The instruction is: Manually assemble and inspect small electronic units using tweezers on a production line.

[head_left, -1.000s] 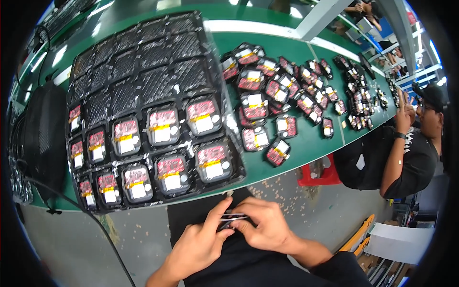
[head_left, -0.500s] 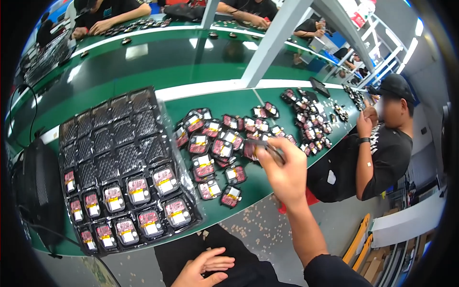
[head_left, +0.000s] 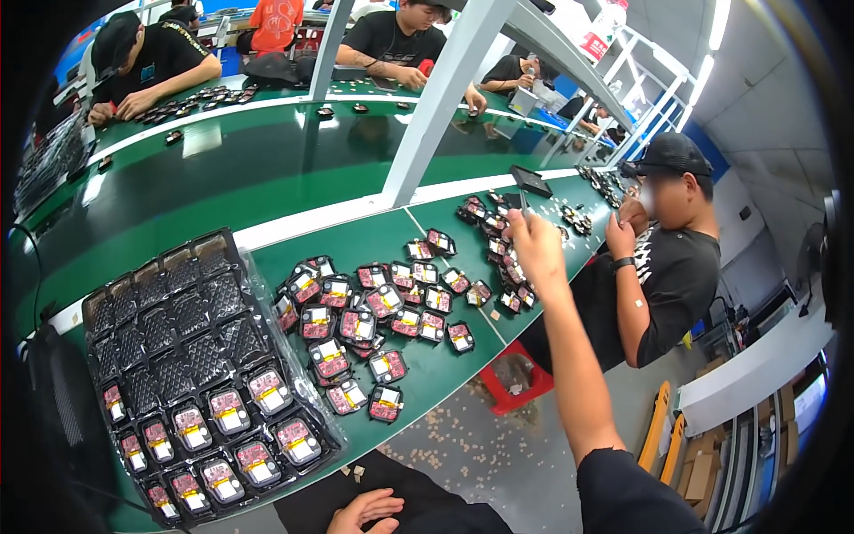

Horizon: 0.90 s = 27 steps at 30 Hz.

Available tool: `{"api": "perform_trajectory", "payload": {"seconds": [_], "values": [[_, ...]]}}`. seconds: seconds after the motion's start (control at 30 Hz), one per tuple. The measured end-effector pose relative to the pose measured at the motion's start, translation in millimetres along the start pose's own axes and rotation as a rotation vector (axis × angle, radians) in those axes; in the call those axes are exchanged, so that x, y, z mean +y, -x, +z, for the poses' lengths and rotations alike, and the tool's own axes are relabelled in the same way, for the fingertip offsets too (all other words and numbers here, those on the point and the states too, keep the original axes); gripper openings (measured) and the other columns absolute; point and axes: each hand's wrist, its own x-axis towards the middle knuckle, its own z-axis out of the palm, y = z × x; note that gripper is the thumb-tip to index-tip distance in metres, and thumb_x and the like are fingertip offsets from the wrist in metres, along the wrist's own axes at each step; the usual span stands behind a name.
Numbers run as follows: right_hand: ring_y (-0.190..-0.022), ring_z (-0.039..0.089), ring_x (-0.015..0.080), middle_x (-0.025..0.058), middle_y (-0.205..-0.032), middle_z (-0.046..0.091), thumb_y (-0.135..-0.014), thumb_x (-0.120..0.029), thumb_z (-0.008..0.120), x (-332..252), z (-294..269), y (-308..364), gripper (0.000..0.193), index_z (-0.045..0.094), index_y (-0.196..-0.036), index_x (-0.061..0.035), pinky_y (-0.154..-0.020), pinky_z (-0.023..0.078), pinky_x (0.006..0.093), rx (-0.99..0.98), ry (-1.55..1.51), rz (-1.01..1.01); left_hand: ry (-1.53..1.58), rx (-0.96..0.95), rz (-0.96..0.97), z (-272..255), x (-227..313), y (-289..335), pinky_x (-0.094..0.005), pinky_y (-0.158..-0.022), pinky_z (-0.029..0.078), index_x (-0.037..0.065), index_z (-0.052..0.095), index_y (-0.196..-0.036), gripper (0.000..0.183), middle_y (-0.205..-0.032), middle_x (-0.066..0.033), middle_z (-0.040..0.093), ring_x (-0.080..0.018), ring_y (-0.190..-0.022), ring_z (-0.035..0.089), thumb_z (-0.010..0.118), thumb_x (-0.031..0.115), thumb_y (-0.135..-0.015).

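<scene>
Modules (head_left: 358,325), small, red-faced with black rims, loose on the green tabletop (head_left: 338,240) to the left of the right grip (head_left: 539,252) and nearer the body. Further pile (head_left: 511,301) of like parts just below and left of that grip, partly hidden by it. Fingertips drawn near each other; a slim grey thing (head_left: 522,201) shows there, but cannot tell whether it is pinched or merely behind. Left grip (head_left: 366,512) low over the lap, cut by the lower edge, fingers loosely spread, nothing seen in it. Black tray (head_left: 160,327) well left of the right grip, nearer rows filled with modules, farther pockets bare.

Handling notes, my judgement: arm looks well extended, so wrist best kept high, sleeve and forearm off the parts. Come straight down and up over the pile; a sideways sweep could drag neighbours. Touch rims rather than the exposed red faces. Co-worker's hand (head_left: 620,237) near, right of the grip: leave it room. Shallow black box (head_left: 531,181) just beyond the fingertips, easily knocked.
</scene>
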Motion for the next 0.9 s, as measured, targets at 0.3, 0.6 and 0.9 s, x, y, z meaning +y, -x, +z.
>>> {"api": "perform_trajectory", "payload": {"seconds": [0.3,0.6,0.9], "values": [[-0.093,0.071,0.0464,0.0279,-0.095,0.072,-0.096,-0.022,0.06,45,-17,15,0.024,0.071,-0.098,-0.0001,-0.084,0.056,0.0551,-0.316,0.589,-0.046,0.091,-0.013,-0.056,-6,-5,-5,-0.0344,-0.104,0.05,0.001,0.049,-0.146,0.054,-0.131,-0.0148,0.067,-0.0229,-0.122,0.065,0.071,0.015,-0.098],[-0.102,0.067,0.0472,0.0241,-0.117,0.063,-0.102,-0.028,0.057,7,15,53,0.031,0.06,-0.123,-0.005,-0.087,0.054,0.057,-0.308,0.36,-0.108,0.131,-0.032,-0.093,-13,-3,-12,-0.036,-0.107,0.049,-0.001,0.047,-0.147,0.054,-0.131,-0.0165,0.066,-0.0251,-0.124,0.064,0.068,0.012,-0.099],[-0.109,0.067,0.0416,0.0254,-0.117,0.07,-0.097,-0.011,0.056,39,25,-35,0.035,0.064,-0.13,0.0003,-0.095,0.052,0.0489,-0.103,0.078,-0.267,0.115,-0.042,-0.091,-12,0,-18,-0.0362,-0.107,0.05,-0.003,0.046,-0.147,0.052,-0.13,-0.0172,0.066,-0.0253,-0.124,0.064,0.065,0.008,-0.1]]}}
